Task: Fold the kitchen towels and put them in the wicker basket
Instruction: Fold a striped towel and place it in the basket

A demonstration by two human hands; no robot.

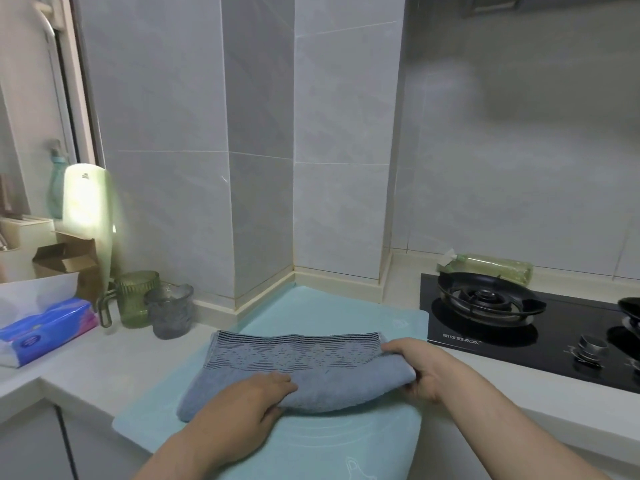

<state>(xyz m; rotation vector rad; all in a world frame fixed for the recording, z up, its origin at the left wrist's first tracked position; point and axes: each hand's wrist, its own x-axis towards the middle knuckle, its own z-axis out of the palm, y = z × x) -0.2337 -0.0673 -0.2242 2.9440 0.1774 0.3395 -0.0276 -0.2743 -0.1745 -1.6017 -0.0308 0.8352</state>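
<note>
Kitchen towel (294, 368) lies long-axis left to right at lower centre; left hand (242, 407) presses flat on its middle, right hand (419, 372) grips its right end.

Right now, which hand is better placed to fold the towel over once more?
Right. The right hand grips the towel at its right end, thumb on top, so it could probably carry that end across. The left hand lies flat on the middle, better suited to pinning.

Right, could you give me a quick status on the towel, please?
Left hand flat on blue towel. Right hand grips its right end. Basket not in view.
</note>
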